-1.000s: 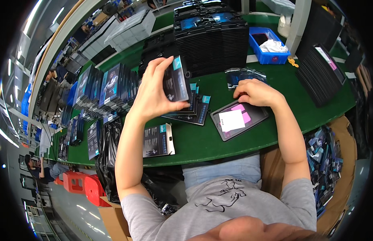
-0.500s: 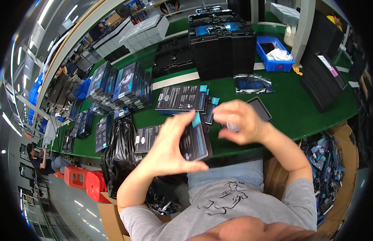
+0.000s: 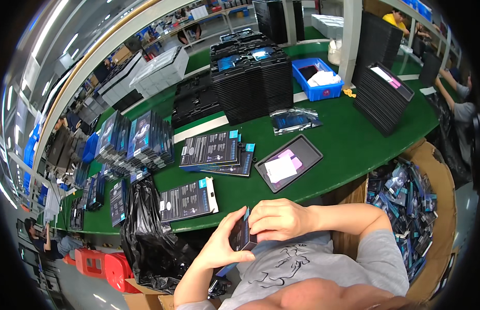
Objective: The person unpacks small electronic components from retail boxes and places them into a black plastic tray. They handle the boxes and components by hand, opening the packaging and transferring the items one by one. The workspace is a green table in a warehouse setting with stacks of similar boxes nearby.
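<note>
Close to my body, below the table's front edge, a slim dark printed box (image 3: 240, 236) is tilted up in my hands. My left hand (image 3: 218, 249) is wrapped round it, with the thumb along its lower end. The curled fingers of my right hand (image 3: 279, 219) press on the box's right end; the fingertips are partly hidden. On the table edge lies a similar box (image 3: 184, 201) with its white end flap open. Behind it is a small pile of these boxes (image 3: 211, 149). A shallow black tray (image 3: 308, 153) holds a white card (image 3: 280, 169) and a pink piece.
Tall stacks of black trays (image 3: 250, 82) and a blue bin (image 3: 322, 92) stand at the back. More boxes (image 3: 144, 137) are stacked left, beside a black plastic bag (image 3: 147, 237). A carton of loose packages (image 3: 403, 217) sits to my right. Silver packets (image 3: 296, 120) lie mid-table.
My hands have come together, closer to my body, with the box between them. My right hand has left the area by the black tray, whose card and pink piece now show.
</note>
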`<state>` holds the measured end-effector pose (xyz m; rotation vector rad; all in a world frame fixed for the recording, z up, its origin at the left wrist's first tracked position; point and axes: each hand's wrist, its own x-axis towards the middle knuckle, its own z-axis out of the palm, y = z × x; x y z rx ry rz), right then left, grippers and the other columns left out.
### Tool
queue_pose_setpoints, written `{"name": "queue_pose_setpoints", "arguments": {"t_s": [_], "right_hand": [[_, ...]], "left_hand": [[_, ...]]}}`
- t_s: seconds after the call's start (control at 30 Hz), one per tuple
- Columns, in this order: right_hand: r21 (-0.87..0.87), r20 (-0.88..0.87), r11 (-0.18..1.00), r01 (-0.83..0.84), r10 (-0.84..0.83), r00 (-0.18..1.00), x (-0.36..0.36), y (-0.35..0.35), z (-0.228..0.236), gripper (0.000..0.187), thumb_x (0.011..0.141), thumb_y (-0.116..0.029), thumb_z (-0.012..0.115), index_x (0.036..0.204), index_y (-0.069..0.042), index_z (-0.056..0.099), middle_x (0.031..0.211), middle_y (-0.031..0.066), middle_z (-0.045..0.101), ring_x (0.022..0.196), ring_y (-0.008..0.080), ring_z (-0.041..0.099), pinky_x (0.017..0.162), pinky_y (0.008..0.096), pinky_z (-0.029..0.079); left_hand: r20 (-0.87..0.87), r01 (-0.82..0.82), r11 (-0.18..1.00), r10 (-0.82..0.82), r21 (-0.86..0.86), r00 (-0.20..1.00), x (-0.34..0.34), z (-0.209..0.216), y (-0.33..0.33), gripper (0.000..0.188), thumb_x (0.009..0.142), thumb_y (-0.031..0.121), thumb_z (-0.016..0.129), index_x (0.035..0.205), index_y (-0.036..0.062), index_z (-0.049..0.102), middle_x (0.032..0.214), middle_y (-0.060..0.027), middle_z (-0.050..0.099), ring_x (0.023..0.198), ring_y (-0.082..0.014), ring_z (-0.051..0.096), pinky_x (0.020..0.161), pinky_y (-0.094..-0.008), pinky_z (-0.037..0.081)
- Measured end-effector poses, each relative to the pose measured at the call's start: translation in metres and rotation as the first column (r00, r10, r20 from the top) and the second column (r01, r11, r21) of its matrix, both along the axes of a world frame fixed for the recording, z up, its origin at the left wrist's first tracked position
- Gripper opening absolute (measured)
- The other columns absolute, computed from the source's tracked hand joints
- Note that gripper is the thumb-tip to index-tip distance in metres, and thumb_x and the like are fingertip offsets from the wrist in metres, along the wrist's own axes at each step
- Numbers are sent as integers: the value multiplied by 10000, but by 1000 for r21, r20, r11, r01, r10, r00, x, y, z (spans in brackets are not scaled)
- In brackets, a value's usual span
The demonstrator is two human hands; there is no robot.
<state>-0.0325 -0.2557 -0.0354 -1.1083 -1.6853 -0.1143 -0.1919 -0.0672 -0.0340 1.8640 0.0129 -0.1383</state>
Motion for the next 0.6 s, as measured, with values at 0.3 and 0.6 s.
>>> {"name": "queue_pose_setpoints", "arguments": {"t_s": [0.3, 0.6], "right_hand": [[-39, 29, 974, -222, 223, 974, 0, 50, 23, 285, 783, -91, 783, 1013, -18, 632, 1058, 109, 607, 962, 327, 606, 828, 416, 529], [2, 149, 968, -252, 249, 957, 16, 65, 47, 257, 778, -99, 768, 994, -42, 642, 1025, 98, 573, 925, 309, 590, 796, 413, 492]], "left_hand": [[60, -96, 995, 95, 7, 994, -21, 21, 27, 1228, 569, 372, 979, 1535, -4, 321, 1383, -163, 480, 1270, -276, 508, 1078, -408, 414], [77, -34, 998, 30, 55, 997, -1, 44, 39, 1240, 583, 382, 972, 1533, -14, 281, 1414, -170, 481, 1280, -268, 491, 1093, -425, 393]]}}
